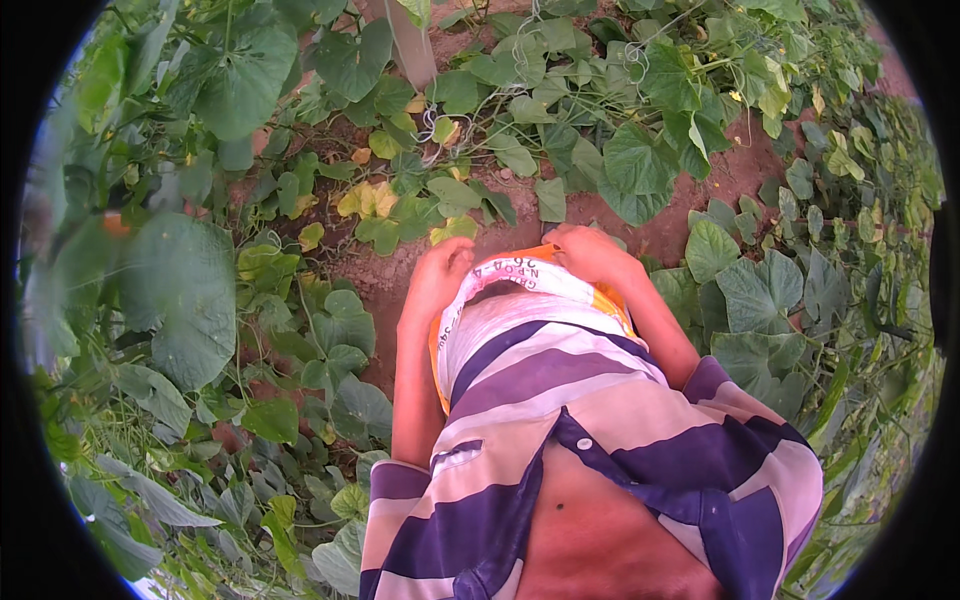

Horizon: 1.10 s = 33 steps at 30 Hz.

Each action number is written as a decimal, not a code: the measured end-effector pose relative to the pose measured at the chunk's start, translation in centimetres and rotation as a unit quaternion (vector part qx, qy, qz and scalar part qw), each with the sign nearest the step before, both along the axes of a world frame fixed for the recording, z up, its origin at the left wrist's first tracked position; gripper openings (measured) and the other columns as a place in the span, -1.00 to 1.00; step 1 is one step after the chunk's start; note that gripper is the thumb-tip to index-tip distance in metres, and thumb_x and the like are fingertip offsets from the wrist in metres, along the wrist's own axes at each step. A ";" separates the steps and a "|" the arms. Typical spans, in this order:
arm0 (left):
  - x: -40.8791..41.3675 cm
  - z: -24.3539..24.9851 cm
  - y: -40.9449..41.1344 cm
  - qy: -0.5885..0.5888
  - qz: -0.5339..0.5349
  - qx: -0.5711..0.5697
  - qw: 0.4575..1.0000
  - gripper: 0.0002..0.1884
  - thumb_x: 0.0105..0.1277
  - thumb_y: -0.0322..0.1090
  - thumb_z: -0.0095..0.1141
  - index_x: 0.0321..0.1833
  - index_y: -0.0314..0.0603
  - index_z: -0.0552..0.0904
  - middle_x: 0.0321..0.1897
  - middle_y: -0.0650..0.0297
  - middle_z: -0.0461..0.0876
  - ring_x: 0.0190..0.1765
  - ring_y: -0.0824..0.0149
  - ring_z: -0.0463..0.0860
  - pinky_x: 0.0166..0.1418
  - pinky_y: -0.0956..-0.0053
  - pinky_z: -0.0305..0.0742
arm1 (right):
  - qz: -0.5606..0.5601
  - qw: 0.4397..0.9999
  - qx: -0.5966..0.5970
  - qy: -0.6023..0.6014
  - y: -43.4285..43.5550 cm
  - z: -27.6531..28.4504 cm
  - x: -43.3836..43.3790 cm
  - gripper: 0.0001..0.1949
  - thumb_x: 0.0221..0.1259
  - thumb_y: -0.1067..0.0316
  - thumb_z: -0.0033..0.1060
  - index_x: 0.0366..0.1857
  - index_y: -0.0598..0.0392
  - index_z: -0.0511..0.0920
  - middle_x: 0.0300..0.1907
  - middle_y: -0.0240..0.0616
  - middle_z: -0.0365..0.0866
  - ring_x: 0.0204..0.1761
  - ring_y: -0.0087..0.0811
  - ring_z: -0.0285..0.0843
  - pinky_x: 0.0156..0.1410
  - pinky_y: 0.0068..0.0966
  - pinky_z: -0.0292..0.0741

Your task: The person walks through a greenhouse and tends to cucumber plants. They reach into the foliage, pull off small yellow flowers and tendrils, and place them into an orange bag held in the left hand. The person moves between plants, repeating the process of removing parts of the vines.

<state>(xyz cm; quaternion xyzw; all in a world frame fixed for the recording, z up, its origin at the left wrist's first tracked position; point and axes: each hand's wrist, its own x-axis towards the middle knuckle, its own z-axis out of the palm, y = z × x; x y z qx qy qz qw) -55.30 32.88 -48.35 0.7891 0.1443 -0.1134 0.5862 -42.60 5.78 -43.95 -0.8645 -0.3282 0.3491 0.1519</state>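
A white and orange woven sack (576, 283) with printed writing hangs at my waist, in front of a striped shirt (540, 375). Its upper edge is spread in a curve between my two hands. On the left side of that edge, my left hand (442, 270) has its fingers curled at the rim. My right hand (592, 253) grips the orange part of the rim on the far right side. Between the hands the sack's mouth gapes a little, and what lies inside is hidden. The fingertips of both hands are partly out of sight.
Broad-leaved vines (345, 326) crowd both sides, and a large leaf (191, 300) hangs close at the left. Bare reddish soil (375, 274) shows ahead. A pale post (411, 49) stands at the top, near loose white string (431, 124). Yellowed leaves (367, 199) lie low.
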 end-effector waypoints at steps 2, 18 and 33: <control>-1.5 -0.9 1.2 0.021 0.012 -0.002 1.000 -0.72 0.52 -0.42 0.08 0.18 -0.42 0.64 -0.15 0.12 0.79 -0.09 0.34 0.75 0.08 0.40 0.62 | -0.005 1.000 -0.020 -0.011 0.3 0.2 -0.8 -0.64 0.32 0.28 0.19 0.14 0.17 0.66 0.09 0.12 0.70 0.18 0.11 0.65 0.29 -0.07 0.55; -3.6 -1.4 1.3 0.082 0.077 0.114 0.987 -0.74 0.47 -0.38 0.13 0.11 -0.34 0.70 -0.10 -0.03 0.79 -0.07 0.08 0.79 0.06 0.27 0.63 | 0.036 0.997 0.049 0.040 3.5 -5.6 3.2 -0.66 0.26 0.26 0.16 0.05 0.15 0.68 -0.02 0.16 0.73 0.07 0.18 0.69 0.20 0.05 0.56; -6.5 8.4 12.0 -0.086 0.218 0.135 0.963 -0.78 0.51 -0.51 0.07 0.10 -0.35 0.69 -0.08 0.12 0.77 0.01 0.25 0.76 0.12 0.40 0.61 | 0.053 0.997 0.046 -0.039 7.5 -4.4 3.2 -0.74 0.22 0.35 0.25 -0.06 0.21 0.66 -0.08 0.17 0.71 -0.02 0.21 0.67 0.11 0.02 0.57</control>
